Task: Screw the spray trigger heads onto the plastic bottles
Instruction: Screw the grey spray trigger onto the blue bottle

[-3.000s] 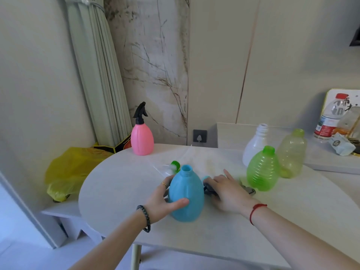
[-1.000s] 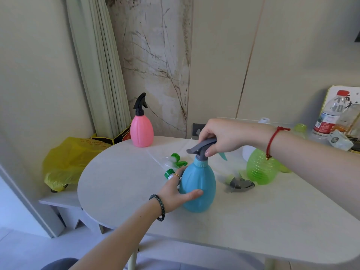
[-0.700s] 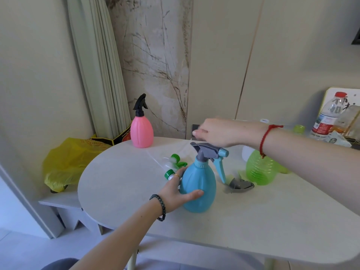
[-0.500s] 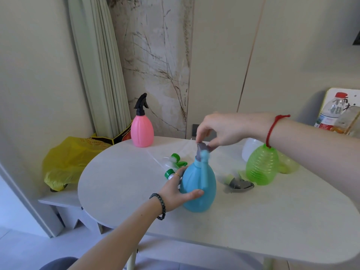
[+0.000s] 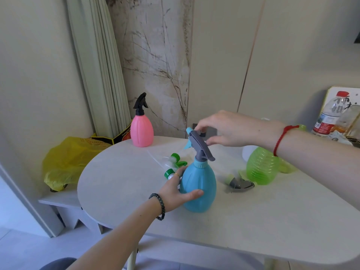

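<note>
A blue plastic bottle stands upright near the middle of the table, and my left hand wraps around its left side. On its neck sits a grey spray trigger head with a light blue nozzle pointing back left. My right hand pinches the top of that head from the right. A loose grey trigger head lies on the table right of the blue bottle. Two loose green-capped trigger heads lie behind my left hand. A ribbed green bottle stands at the right, with a white bottle partly hidden behind it.
A pink bottle with a black trigger head stands at the table's far left edge. A yellow plastic bag sits on a low bench left of the pale table. A labelled water bottle stands on a ledge at far right.
My right hand picked up the grey trigger head, set it on the blue bottle and has been turning it; its nozzle now points back left. My left hand stays on the bottle.
</note>
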`<state>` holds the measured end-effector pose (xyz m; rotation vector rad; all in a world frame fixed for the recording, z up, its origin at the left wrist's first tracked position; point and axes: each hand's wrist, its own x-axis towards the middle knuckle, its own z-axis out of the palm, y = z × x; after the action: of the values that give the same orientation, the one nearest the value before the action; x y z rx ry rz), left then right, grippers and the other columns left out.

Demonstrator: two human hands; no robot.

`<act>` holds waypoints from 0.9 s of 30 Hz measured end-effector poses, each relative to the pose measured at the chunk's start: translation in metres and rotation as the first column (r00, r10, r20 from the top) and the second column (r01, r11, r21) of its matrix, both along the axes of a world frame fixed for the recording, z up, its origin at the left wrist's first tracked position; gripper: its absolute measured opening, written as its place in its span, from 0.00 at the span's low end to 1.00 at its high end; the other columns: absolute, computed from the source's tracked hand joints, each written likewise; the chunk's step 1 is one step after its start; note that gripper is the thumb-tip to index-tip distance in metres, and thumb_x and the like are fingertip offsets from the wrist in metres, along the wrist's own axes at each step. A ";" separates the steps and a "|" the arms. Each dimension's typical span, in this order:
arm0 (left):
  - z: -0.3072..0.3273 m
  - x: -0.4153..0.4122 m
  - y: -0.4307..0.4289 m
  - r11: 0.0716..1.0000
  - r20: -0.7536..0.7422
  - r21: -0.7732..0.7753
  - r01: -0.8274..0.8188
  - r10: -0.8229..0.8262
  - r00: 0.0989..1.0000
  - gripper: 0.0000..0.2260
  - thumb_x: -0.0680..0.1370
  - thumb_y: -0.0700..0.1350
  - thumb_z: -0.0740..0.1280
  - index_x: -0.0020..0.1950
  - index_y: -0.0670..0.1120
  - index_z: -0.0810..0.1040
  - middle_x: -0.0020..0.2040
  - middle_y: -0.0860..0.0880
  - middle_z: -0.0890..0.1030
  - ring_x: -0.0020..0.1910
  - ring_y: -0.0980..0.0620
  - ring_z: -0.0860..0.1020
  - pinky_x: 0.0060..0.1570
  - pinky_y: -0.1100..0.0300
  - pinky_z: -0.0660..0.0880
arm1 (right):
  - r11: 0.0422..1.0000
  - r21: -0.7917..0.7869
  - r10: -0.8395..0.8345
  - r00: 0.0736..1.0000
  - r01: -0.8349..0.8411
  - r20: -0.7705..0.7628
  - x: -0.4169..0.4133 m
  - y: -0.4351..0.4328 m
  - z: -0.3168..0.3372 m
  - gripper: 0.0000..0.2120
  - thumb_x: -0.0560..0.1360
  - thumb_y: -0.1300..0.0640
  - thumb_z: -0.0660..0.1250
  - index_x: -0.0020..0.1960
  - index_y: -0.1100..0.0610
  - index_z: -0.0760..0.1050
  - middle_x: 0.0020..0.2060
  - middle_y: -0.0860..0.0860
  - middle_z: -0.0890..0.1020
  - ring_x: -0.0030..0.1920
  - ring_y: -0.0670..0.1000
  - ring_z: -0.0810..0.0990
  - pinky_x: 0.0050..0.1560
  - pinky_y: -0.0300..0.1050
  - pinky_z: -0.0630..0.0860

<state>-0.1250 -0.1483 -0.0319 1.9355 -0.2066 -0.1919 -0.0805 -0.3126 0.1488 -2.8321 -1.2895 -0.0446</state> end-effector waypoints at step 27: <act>0.002 -0.011 -0.003 1.000 0.074 0.019 0.024 -0.025 0.997 0.44 0.57 0.65 0.69 0.69 0.58 0.54 0.63 0.55 0.69 0.62 0.54 0.70 0.64 0.57 0.68 | 0.820 0.559 -0.092 0.992 0.125 -0.088 -0.020 -0.029 -0.048 0.16 0.75 0.45 0.60 0.62 0.42 0.70 0.67 0.46 0.67 0.67 0.43 0.63 0.66 0.39 0.58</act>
<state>-0.1359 -0.1513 -0.0301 1.9605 -0.2789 -0.1390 -0.1004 -0.3413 0.1011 -2.3632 -0.9019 -0.2946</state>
